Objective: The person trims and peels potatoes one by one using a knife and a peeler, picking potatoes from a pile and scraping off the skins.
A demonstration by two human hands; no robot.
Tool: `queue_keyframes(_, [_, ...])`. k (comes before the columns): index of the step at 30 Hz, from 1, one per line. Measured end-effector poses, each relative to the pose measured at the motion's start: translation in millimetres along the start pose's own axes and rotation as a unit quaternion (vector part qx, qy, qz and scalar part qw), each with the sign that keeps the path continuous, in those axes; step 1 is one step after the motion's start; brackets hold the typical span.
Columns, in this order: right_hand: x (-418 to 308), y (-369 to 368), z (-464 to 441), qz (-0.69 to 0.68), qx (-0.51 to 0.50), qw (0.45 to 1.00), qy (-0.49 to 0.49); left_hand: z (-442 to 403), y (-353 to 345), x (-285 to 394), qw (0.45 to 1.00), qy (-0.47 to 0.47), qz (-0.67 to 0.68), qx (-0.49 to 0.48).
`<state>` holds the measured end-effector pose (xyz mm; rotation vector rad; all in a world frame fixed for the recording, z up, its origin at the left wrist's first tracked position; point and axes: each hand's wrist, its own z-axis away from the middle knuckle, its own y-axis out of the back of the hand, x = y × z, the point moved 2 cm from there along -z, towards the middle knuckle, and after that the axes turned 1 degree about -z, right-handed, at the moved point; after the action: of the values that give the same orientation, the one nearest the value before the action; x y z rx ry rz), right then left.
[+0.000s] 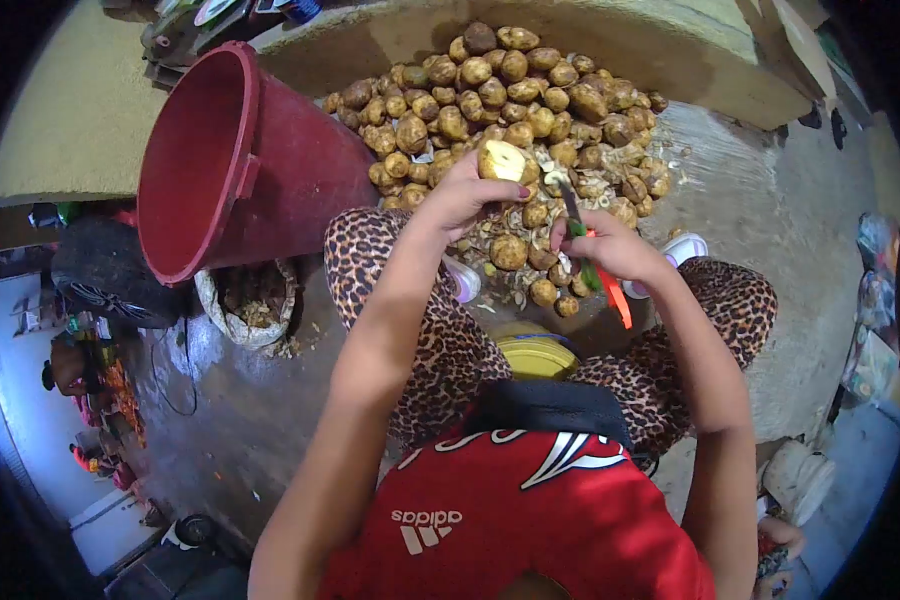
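Note:
My left hand [460, 200] is closed around a potato [503, 160] whose upper face is peeled to pale flesh. Just to its right, my right hand [615, 245] grips a knife [572, 205] with a dark blade pointing up toward the potato. Green and orange parts show at the knife's handle end; whether both belong to it I cannot tell. A pale curl of peel [553, 175] lies near the blade tip. Beyond both hands spreads a large heap of unpeeled potatoes [510, 95] on the floor, with peelings scattered among them.
A big dark-red bucket [290, 165] stands at the left, beside a white sack [245, 335] of scraps and a tyre [105, 275]. Between my legs is a yellow bucket [535, 357]. A low wall [390, 45] backs the heap. Another person [778, 540] is partly visible at lower right.

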<state>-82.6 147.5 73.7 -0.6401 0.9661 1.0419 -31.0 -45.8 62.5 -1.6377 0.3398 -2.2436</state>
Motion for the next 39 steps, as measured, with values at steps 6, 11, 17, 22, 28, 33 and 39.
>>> queue_keyframes(6, [-12, 7, 25, 0.313, 0.197, 0.916, 0.154, -5, -16, -7, 0.997, 0.058, -0.010, -0.059])
queue_keyframes(11, [8, 19, 17, 0.343, 0.187, 0.911, 0.131, -17, -40, -26, 0.998, 0.052, -0.020, -0.042])
queue_keyframes(17, [19, 28, 2, 0.313, 0.190, 0.927, 0.079, -29, -46, -37, 0.996, 0.034, -0.062, -0.053])
queue_keyframes(22, [14, 30, 4, 0.285, 0.182, 0.941, 0.001, -31, -46, -38, 0.992, -0.013, -0.117, -0.051])
queue_keyframes(28, [16, 30, -2, 0.313, 0.189, 0.931, 0.011, -35, -40, -37, 0.979, -0.015, -0.200, -0.021])
queue_keyframes(33, [22, 33, -7, 0.313, 0.219, 0.924, 0.015, -38, -43, -41, 0.983, -0.037, -0.180, 0.008])
queue_keyframes(39, [21, 33, -10, 0.337, 0.240, 0.909, 0.039, -37, -46, -35, 0.976, -0.035, -0.212, 0.014])
